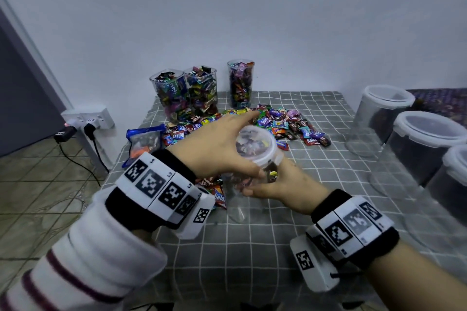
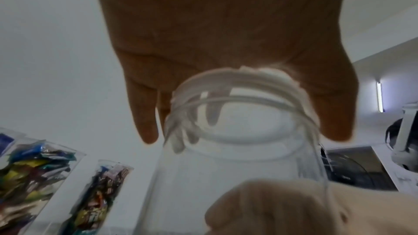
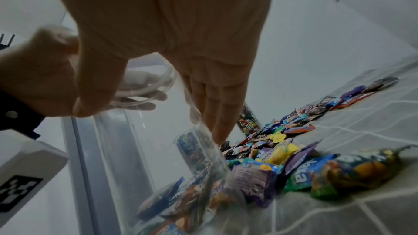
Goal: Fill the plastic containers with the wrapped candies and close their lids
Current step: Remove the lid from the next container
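At the centre of the head view, a clear container [image 1: 242,184] stood on the checked desk [image 1: 252,247]. The left hand [image 1: 217,149] lay over its white lid [image 1: 257,146], fingers curled around the rim, grasping it. The right hand [image 1: 280,184] wrapped the container's body, its grip clenched on it. Loose wrapped candies [image 1: 290,126] lay just behind; three filled containers [image 1: 187,93] stood toward the upper middle by the wall.

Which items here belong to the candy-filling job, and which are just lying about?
Job: clear container held by right hand; its lid under left hand; loose candies; three filled open containers; lidded containers.

Lying about: blue pouch; power strip.
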